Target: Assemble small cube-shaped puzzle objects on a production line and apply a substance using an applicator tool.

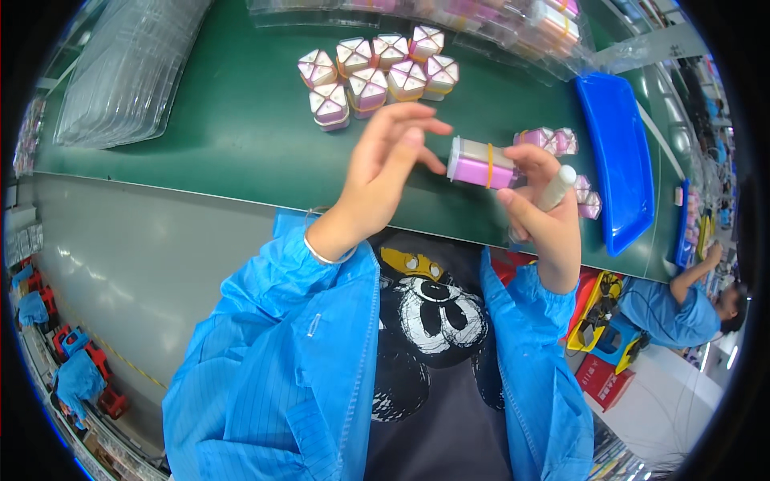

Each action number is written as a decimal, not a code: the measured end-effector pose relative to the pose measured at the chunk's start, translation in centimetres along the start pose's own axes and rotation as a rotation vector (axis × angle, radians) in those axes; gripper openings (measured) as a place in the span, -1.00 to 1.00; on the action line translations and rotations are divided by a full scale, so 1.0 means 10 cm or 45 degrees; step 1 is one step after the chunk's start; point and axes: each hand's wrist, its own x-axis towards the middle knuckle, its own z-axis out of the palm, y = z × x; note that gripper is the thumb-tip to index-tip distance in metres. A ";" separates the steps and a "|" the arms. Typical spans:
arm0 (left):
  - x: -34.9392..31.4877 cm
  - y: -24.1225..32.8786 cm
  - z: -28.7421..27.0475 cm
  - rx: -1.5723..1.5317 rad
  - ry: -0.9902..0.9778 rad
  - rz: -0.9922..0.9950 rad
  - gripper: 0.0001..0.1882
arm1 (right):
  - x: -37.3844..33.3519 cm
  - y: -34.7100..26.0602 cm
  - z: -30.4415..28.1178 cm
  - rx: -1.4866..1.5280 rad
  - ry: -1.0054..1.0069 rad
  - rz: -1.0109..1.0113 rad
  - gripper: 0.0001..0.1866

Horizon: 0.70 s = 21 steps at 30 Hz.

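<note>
In my right hand is a small block, pink on one side and beige on the other, with a yellow rubber band round its middle. The block lies sideways between thumb and fingers above the green table. A whitish round-ended cylinder shows at the same hand; whether a finger wears it or it is held, I cannot tell. My left hand is just left of the block's pale end, fingers apart and holding nothing. Beyond it stands a cluster of similar banded blocks with white, cross-marked tops.
A blue tray lies right of my hands, with several pink blocks beside it. Clear plastic trays are stacked at the far left. Filled clear packs line the back of the green table. A co-worker is at the right.
</note>
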 end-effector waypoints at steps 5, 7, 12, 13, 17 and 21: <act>-0.08 0.14 -0.49 0.861 0.282 0.881 -0.80 | 0.00 0.05 -0.08 -0.160 0.076 -0.122 -0.65; -0.02 0.27 -0.60 1.346 0.447 0.923 -0.65 | 0.01 0.08 -0.09 -0.282 0.103 -0.189 -0.65; 0.10 0.27 -0.71 1.463 0.367 0.511 -0.48 | 0.09 0.08 -0.02 -0.875 0.141 -0.513 -0.63; 0.10 0.25 -0.70 1.367 0.356 0.454 -0.49 | 0.10 0.06 0.00 -0.944 0.126 -0.492 -0.62; 0.10 0.20 -0.70 1.175 0.368 0.439 -0.45 | 0.15 0.00 0.15 -1.121 0.168 -0.433 -0.60; 0.01 0.28 -0.62 1.114 0.239 0.567 -0.50 | 0.18 -0.04 0.13 -0.943 0.368 -0.595 -0.69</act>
